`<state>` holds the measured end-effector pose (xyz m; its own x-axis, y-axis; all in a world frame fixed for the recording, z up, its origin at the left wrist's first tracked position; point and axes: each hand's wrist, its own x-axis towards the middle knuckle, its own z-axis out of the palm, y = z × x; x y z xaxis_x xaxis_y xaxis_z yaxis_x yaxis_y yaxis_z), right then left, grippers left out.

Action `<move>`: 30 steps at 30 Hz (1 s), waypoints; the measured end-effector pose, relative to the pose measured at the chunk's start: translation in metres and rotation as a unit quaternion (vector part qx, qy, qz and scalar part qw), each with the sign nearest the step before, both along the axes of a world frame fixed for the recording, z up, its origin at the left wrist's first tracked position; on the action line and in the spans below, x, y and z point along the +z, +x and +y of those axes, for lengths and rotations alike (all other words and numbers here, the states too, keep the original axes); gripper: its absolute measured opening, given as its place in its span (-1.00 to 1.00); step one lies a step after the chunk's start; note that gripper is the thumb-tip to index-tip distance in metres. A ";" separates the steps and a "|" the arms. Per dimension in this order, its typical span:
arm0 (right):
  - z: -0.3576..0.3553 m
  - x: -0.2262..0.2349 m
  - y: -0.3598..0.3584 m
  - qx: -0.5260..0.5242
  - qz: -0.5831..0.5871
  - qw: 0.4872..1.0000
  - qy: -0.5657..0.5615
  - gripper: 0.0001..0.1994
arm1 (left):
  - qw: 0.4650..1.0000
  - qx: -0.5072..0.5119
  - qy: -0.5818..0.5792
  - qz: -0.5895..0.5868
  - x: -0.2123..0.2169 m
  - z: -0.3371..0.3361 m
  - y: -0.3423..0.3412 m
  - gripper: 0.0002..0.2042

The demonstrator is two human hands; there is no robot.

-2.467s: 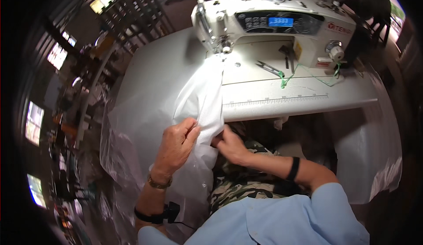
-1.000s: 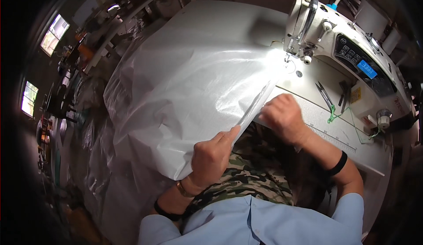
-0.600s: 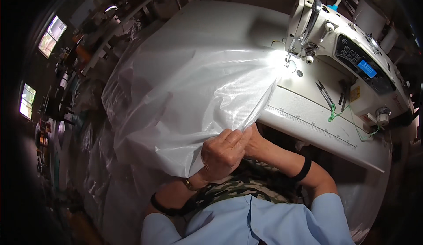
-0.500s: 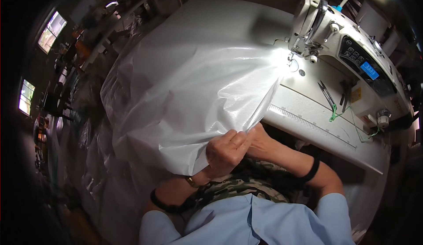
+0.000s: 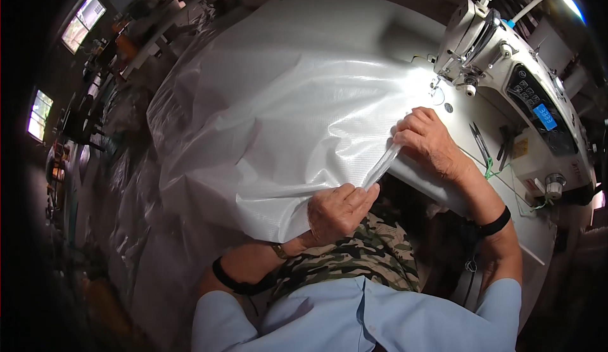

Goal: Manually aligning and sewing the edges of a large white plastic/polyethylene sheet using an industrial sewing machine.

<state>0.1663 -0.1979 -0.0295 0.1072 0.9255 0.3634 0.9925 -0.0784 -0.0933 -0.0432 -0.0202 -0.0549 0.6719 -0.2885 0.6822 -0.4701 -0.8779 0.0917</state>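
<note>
"Along the near edge of the sheet [image 5: 285, 130], what is going on?"

"The left hand [image 5: 342, 209] is clamping the folded edge just above the camouflage trousers [image 5: 354, 254]. The right hand [image 5: 427, 138] is pinching the same edge farther up, nearer the sewing machine [image 5: 525, 98]."

"Is either grip standing apart?"

"Neither one is. Fingers and thumb are pressing together on the white material at both places, and the stretch between the hands is running as a narrow fold."

"And where is the sheet itself lying?"

"It is covering much of the surface [image 5: 342, 10] to the left of the sewing machine, bunching into creases and spilling down at the left. Its upper right part is reaching the bright spot below the machine head, where glare is hiding how the two are meeting; one cannot tell."

"What is resting to the right?"

"Snips [image 5: 479, 140] are lying on the surface beyond the right hand, with green thread [image 5: 489, 169] trailing by their handles. A lamp [image 5: 573, 5] is glowing above the sewing machine, and a watch [image 5: 278, 250] is circling the left wrist."
</note>
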 end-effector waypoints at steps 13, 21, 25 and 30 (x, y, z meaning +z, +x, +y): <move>-0.003 0.003 0.005 0.007 0.117 0.993 0.011 -0.79 | 1.000 0.007 -0.016 0.016 -0.002 0.006 0.001 -0.54; -0.003 -0.001 0.010 0.003 0.159 0.987 0.013 -0.89 | 1.000 0.011 -0.011 0.027 -0.010 0.009 0.001 -0.48; -0.002 -0.002 0.010 -0.005 0.199 0.980 0.019 -0.89 | 0.999 0.021 -0.004 0.030 -0.012 0.008 0.001 -0.48; -0.001 -0.002 0.009 -0.038 0.229 0.973 0.019 -0.92 | 0.998 0.038 -0.009 0.042 -0.016 0.006 0.000 -0.49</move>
